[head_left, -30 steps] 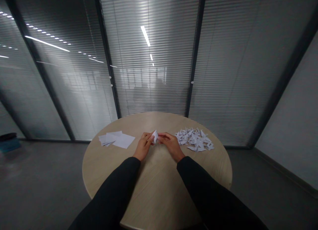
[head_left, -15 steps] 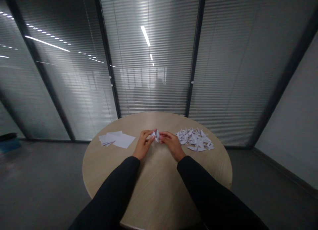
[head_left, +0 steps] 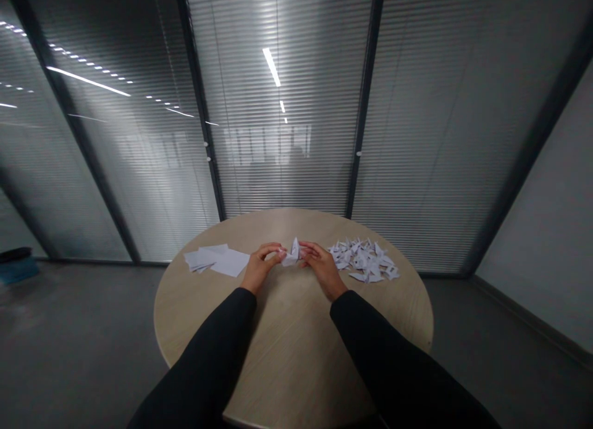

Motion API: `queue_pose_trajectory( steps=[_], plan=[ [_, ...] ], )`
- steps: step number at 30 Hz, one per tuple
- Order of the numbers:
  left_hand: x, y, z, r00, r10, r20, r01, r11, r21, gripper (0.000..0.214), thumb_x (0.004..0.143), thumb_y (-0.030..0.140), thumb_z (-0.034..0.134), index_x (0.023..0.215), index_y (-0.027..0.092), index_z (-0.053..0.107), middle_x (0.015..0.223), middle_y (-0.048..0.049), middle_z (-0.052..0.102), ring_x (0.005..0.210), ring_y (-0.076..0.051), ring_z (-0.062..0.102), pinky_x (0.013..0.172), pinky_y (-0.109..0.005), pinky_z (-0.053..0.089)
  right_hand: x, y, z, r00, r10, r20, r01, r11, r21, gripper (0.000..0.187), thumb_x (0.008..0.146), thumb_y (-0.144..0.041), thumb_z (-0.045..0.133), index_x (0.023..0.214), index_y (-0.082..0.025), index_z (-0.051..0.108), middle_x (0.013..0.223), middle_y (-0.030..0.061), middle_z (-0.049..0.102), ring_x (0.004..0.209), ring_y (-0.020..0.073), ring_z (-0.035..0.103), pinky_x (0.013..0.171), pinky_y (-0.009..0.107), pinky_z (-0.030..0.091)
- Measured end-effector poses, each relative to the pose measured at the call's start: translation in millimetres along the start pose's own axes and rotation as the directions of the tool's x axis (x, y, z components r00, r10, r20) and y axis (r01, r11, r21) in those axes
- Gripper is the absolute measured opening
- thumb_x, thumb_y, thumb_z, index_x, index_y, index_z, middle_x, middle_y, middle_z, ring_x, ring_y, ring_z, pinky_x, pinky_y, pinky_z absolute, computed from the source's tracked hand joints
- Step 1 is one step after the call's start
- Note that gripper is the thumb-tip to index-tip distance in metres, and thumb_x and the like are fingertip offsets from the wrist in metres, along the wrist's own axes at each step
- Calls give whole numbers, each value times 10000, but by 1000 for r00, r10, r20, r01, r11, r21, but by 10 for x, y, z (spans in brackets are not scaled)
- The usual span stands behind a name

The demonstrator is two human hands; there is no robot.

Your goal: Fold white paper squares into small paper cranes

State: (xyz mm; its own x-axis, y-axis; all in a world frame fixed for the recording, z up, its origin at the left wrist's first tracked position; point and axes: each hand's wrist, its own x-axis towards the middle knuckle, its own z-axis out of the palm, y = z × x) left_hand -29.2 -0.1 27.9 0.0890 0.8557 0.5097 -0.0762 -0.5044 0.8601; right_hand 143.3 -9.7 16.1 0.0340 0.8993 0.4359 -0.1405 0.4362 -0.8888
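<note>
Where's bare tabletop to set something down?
Bare table: between left sleeve and right sleeve; left sleeve to loose sheets; right sleeve to folded pile; far strip toward the blinds. Crowded: sheets, pile, and the middle, where left hand and right hand hold a folded piece.

Free tabletop [head_left: 296,355] nearside — paper pile [head_left: 365,261] right

Forearms [head_left: 210,342] angle forward and inward, left grip [head_left: 258,268] and right grip [head_left: 323,272] facing each other, fingers [head_left: 269,248] bent to pinch.
</note>
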Motion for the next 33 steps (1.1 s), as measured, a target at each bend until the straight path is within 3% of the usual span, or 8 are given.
queue_pose_trajectory(
  steps=[6, 20, 23, 29, 33],
  plan=[
    [-17, -27, 17, 996, -91, -12, 88, 983, -164, 271, 671, 391, 677, 769, 140, 708, 992, -87, 606, 855, -172, 585, 747, -317, 512, 6, 6, 1, 999, -22, -44, 22, 1000, -18, 341, 683, -367, 653, 980, -199, 631, 839, 38, 639, 743, 160, 590, 569, 250, 482],
    [-51, 66, 75, 977, -186, -103, 149, 946, -288, 273, 671, 397, 670, 761, 141, 697, 990, -77, 614, 897, -175, 573, 773, -332, 501, 5, -8, 20, 997, -37, -74, 34, 999, -31, 385, 656, -379, 668, 985, -185, 616, 818, 44, 635, 711, 157, 583, 567, 262, 471],
    [-44, 47, 68, 987, -147, -59, 129, 962, -239, 279, 681, 403, 662, 808, 156, 690, 971, -75, 623, 883, -178, 580, 774, -345, 493, -2, -23, 21, 996, -44, -82, 41, 998, -37, 377, 659, -383, 666, 979, -189, 622, 808, 40, 633, 697, 154, 580, 571, 264, 473],
    [-35, 58, 37, 999, 38, -33, -34, 994, 104, 189, 638, 353, 709, 703, 176, 707, 969, -80, 626, 963, -204, 566, 921, -388, 399, -17, -50, 30, 998, -34, -53, 32, 999, -39, 355, 672, -369, 665, 985, -204, 627, 813, 30, 625, 693, 146, 589, 588, 263, 484],
    [-41, 67, 48, 997, 78, -1, -77, 987, 142, 181, 636, 365, 710, 672, 188, 695, 952, -68, 616, 965, -205, 565, 903, -391, 416, -24, -61, 39, 1000, -10, -11, 10, 999, -48, 337, 659, -381, 678, 943, -203, 649, 836, 35, 639, 684, 147, 594, 607, 280, 492]
  ],
)
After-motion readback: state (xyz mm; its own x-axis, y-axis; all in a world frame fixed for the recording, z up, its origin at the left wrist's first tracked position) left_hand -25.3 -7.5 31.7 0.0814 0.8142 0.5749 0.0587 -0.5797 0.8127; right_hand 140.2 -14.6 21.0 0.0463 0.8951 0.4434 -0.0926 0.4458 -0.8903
